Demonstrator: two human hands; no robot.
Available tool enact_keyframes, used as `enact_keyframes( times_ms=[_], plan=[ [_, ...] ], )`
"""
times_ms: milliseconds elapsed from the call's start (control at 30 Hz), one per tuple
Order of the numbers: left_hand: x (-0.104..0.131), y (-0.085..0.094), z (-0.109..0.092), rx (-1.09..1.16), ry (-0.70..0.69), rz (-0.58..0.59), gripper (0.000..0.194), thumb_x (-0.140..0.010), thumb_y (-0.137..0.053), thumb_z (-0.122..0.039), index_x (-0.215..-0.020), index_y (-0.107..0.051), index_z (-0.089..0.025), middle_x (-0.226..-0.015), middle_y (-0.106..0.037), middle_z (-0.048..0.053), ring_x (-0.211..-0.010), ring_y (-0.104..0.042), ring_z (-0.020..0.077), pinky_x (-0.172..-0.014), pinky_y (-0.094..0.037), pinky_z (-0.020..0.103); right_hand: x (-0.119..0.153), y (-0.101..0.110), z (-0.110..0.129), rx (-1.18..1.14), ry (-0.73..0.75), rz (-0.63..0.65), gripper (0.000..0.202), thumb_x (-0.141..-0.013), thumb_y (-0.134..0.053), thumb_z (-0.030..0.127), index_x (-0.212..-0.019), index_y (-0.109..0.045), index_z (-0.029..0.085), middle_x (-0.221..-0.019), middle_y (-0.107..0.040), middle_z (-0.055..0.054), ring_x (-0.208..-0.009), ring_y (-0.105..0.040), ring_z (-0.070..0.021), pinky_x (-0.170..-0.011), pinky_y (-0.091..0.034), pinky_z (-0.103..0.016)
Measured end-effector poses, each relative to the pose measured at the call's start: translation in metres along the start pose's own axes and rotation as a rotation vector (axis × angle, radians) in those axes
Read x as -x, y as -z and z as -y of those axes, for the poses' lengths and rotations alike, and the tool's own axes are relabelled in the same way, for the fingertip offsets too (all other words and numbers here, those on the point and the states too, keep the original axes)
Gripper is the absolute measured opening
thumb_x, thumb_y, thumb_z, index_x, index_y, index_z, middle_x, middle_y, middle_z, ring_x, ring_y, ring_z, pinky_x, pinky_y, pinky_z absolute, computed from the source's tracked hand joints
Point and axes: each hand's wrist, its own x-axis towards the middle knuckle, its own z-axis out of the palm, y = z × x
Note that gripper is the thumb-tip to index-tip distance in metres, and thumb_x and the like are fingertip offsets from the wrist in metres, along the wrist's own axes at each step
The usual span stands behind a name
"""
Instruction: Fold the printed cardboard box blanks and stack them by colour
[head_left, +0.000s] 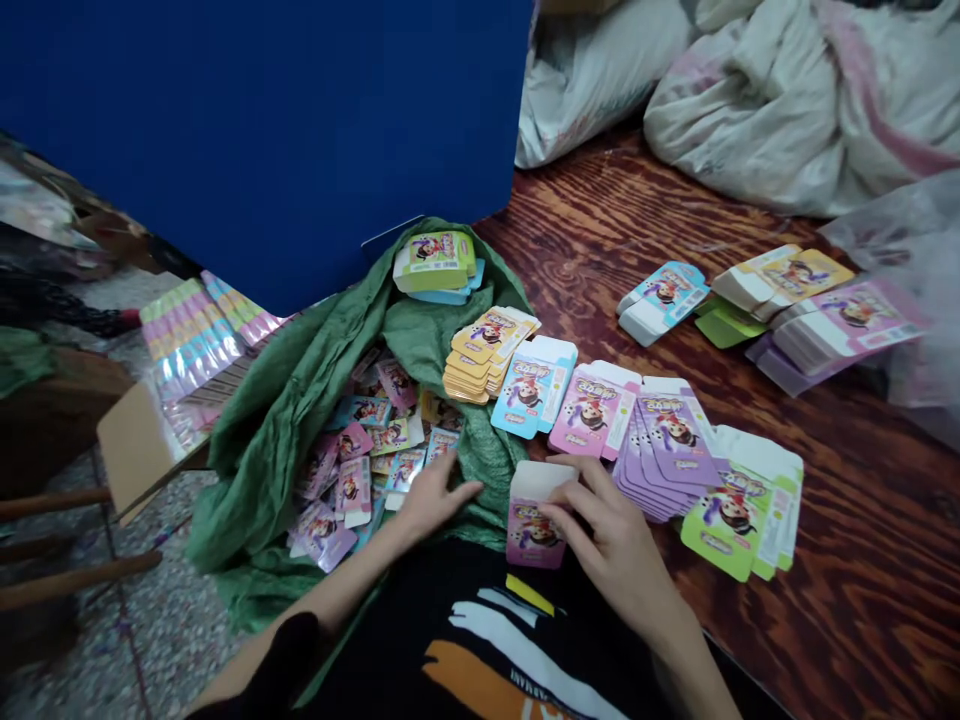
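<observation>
Holding hand: the right hand (pixel 611 540) has its grip pinched on a pinkish-purple carton (pixel 534 545), pale flap raised, just above the dark-clothed lap and beside the worktop's (pixel 585 210) near edge.
Left hand (pixel 427 500): released, thumb spread well away from the fingers, fingertips over the sachets.
Sachets (pixel 352 490): heaped loose, colours mixed, in the folds of a green cloth (pixel 292 400) along the worktop's left edge.
Flattened cartons: a yellow stack (pixel 487 350), then blue (pixel 525 385), pink (pixel 592 410), purple (pixel 671 440) and lime green (pixel 739 510) ones, running from the cloth toward the right.
Carton risk: thin card (it looks light) could crease or spring out flat if the pinch tightens or slips.
Stack risk: the right forearm passes close to the purple and lime green cartons, so a swing of the elbow might scatter them.
Sachet risk: glossy wrappers would probably slide, and a tug on the cloth could tip some toward the floor.
Surface: dark red-brown wood grain, with bulging white sacks (pixel 810 100) toward the far edge.
Room: a large blue panel (pixel 262 130) rises beyond the cloth; speckled floor (pixel 187 670) lies to the left.
</observation>
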Motion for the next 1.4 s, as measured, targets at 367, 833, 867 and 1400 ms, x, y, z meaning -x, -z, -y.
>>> enact_keyframes(
  times_ms=[367, 833, 867, 1400],
  plan=[
    [-0.011, 0.040, -0.039, -0.033, -0.157, 0.383, 0.030, -0.089, -0.067, -0.035, -0.066, -0.058, -0.019, -0.067, -0.063, 0.002, -0.066, -0.061, 0.0184, -0.063, -0.043, 0.026, 0.008, 0.014, 0.000, -0.038, -0.050, -0.117, 0.016, -0.100, -0.059, 0.023, -0.086, -0.066, 0.022, -0.112, -0.065, -0.009, -0.093, -0.070, -0.0190, -0.075, -0.053, -0.028],
    [-0.032, 0.043, -0.119, 1.236, -0.329, 0.986, 0.084, -0.057, -0.082, -0.080, -0.106, -0.074, -0.013, -0.098, -0.076, 0.011, -0.091, -0.070, 0.0242, -0.088, -0.055, 0.037, 0.009, 0.014, 0.004, -0.182, -0.109, -0.373, 0.013, -0.097, -0.064, 0.022, -0.084, -0.068, 0.023, -0.119, -0.065, -0.008, -0.105, -0.067, -0.0206, -0.083, -0.053, -0.030],
    [-0.036, 0.031, -0.125, 1.326, -0.254, 1.036, 0.082, -0.053, -0.087, -0.077, -0.100, -0.075, -0.011, -0.092, -0.075, 0.011, -0.082, -0.070, 0.0219, -0.082, -0.055, 0.035, 0.012, 0.015, 0.003, -0.204, -0.131, -0.408, 0.010, -0.096, -0.065, 0.024, -0.087, -0.069, 0.024, -0.118, -0.066, -0.008, -0.104, -0.067, -0.0207, -0.083, -0.054, -0.030],
    [-0.034, 0.012, -0.154, 1.284, -0.188, 0.474, 0.065, -0.077, -0.076, -0.069, -0.108, -0.074, -0.011, -0.100, -0.075, 0.010, -0.093, -0.069, 0.0224, -0.087, -0.054, 0.032, 0.034, 0.012, -0.033, -0.397, -0.500, -0.672, 0.023, -0.092, -0.067, 0.043, -0.096, -0.078, 0.023, -0.091, -0.073, -0.004, -0.086, -0.067, -0.0211, -0.075, -0.054, -0.032]
  ],
)
